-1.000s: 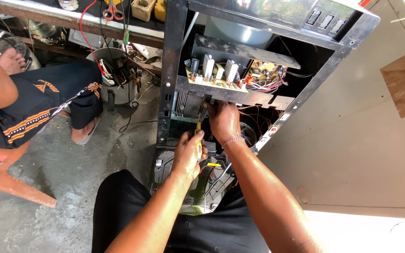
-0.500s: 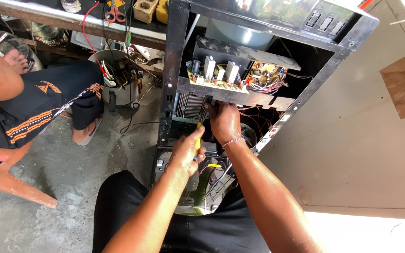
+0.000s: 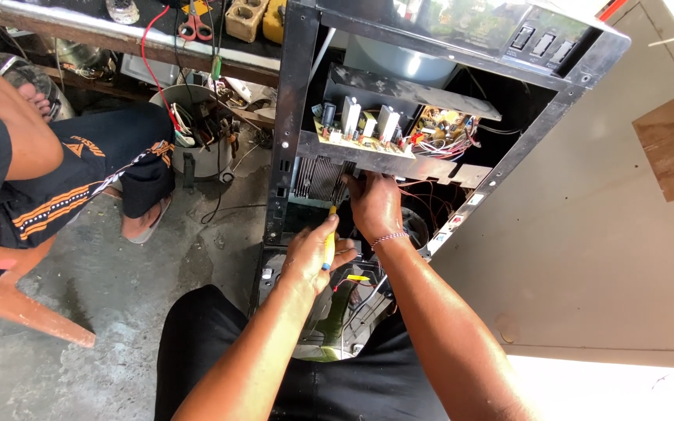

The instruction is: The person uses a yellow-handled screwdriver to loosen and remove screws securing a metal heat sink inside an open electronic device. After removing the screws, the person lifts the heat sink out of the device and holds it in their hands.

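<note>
Fingers [image 3: 317, 248] of the left hand [image 3: 310, 261] are closed around a yellow-handled screwdriver [image 3: 328, 243], which stands almost upright with its tip toward the underside of the black metal frame [image 3: 294, 117]. Just beside it, the right hand [image 3: 374, 204] reaches up to the lower edge of the circuit board tray [image 3: 368, 156]; its fingers are curled against the edge, but I cannot tell if they grip anything. A thin bracelet [image 3: 390, 237] sits on the right wrist. On the tray stands a circuit board [image 3: 364, 129] with upright parts and a bundle of coloured wires [image 3: 438, 132]. A ribbed metal heat sink [image 3: 317, 178] hangs just left of the right hand. To the left, another person sits on a red stool [image 3: 17, 308], with a leg in dark shorts [image 3: 79, 171]. Near this person is a grey bucket [image 3: 196, 129] full of wires. Red scissors [image 3: 194, 23] lie on the desk [image 3: 79, 31] above.
</note>
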